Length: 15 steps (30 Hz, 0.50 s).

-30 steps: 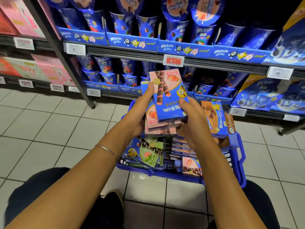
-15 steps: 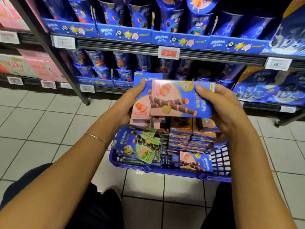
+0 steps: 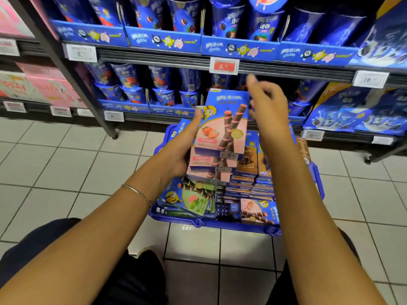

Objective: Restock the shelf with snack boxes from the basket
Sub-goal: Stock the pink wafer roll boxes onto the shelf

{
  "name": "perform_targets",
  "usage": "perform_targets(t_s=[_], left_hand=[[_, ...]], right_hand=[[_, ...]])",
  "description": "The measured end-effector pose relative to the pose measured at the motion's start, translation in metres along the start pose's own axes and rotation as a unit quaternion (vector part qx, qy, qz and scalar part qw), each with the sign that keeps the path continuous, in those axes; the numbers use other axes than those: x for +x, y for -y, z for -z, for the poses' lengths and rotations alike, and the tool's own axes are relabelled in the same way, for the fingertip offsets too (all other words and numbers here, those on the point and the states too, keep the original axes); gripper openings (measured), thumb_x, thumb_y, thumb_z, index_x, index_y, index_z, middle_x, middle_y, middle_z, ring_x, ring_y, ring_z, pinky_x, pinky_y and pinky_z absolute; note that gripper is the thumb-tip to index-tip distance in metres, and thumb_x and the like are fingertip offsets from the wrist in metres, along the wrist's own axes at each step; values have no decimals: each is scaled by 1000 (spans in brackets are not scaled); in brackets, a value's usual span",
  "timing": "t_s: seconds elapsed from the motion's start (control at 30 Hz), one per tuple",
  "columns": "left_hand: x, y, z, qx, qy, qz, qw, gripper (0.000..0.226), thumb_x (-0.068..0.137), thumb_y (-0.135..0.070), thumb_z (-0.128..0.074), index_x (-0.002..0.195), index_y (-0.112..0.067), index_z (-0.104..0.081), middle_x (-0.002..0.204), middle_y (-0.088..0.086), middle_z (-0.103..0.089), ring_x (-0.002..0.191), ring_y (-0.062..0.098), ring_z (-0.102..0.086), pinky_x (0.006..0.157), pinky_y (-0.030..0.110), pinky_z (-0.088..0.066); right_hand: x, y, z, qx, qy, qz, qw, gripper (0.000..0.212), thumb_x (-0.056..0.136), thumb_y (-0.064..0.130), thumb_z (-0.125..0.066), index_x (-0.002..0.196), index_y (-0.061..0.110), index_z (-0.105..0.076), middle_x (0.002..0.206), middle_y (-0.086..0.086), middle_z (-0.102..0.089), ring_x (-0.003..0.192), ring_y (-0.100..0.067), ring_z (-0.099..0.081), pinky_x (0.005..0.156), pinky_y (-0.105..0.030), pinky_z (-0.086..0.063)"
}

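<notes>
My left hand grips a stack of blue-and-pink strawberry snack boxes from the left side, thumb on the top box's face, held upright above the basket. My right hand hovers just right of the stack with fingers loosely curled, holding nothing; it looks motion-blurred. Below sits the blue plastic basket on the tiled floor, filled with several more snack boxes: green ones at the left, stacked blue and brown ones in the middle, a pink one at the front right. The lower shelf runs just beyond the basket.
Shelves ahead carry blue snack cups in display trays, with price tags on the rails. Blue bags fill the lower right shelf. Pink boxes fill the shelving at left. A black upright post meets the floor at left.
My right hand has let go of the top box and lifted up to the right. The top box now stands upright on the stack in my left hand instead of lying sideways.
</notes>
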<state>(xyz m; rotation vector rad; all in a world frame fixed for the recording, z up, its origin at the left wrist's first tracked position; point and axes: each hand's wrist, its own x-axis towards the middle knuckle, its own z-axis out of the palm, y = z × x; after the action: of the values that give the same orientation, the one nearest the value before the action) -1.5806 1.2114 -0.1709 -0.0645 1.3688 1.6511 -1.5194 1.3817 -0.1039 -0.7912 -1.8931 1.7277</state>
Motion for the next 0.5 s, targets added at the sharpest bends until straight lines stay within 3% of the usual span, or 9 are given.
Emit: perform_targets(t_s=[0.07, 0.2, 0.27, 0.4, 0.5], left_hand=[[0, -1, 1, -10, -6, -16, 1000, 80, 78, -91, -52, 110, -26, -84, 124, 12, -76, 110, 34, -76, 91, 52, -60], [-2, -4, -10, -12, -4, -75, 997, 77, 92, -84, -38, 131, -28, -73, 131, 13, -73, 119, 36, -71, 107, 58, -52], [-2, -4, -15, -18, -6, -89, 996, 78, 94, -83, -34, 138, -28, -68, 131, 14, -73, 118, 38, -71, 104, 58, -54], [-5, -2, -19, -21, 28, -74, 997, 86, 90, -89, -24, 134, -30, -70, 129, 13, -75, 115, 37, -73, 90, 52, -63], [-7, -5, -21, 28, 53, -61, 996, 89, 83, -95, -27, 124, -33, -77, 128, 10, -75, 116, 34, -73, 98, 52, -58]], right_hand=[[-13, -12, 4, 55, 33, -95, 993, 46, 88, 61, -66, 115, 25, -62, 115, 7, -65, 107, -12, -62, 101, -43, -49], [-43, -43, 4, 153, 197, -198, 948, 70, 86, 57, -71, 143, 24, -48, 143, -7, -60, 116, -27, -68, 97, -57, -54], [-50, -51, 7, 177, 237, -209, 932, 80, 86, 55, -72, 152, 28, -37, 143, -6, -60, 118, -30, -68, 101, -62, -50], [-57, -53, 9, 202, 280, -190, 919, 63, 91, 44, -70, 147, 26, -46, 135, -8, -67, 120, -32, -66, 102, -57, -51], [-55, -51, 12, 204, 252, -196, 926, 62, 91, 39, -71, 140, 11, -47, 129, -8, -69, 117, -31, -68, 99, -53, -55]])
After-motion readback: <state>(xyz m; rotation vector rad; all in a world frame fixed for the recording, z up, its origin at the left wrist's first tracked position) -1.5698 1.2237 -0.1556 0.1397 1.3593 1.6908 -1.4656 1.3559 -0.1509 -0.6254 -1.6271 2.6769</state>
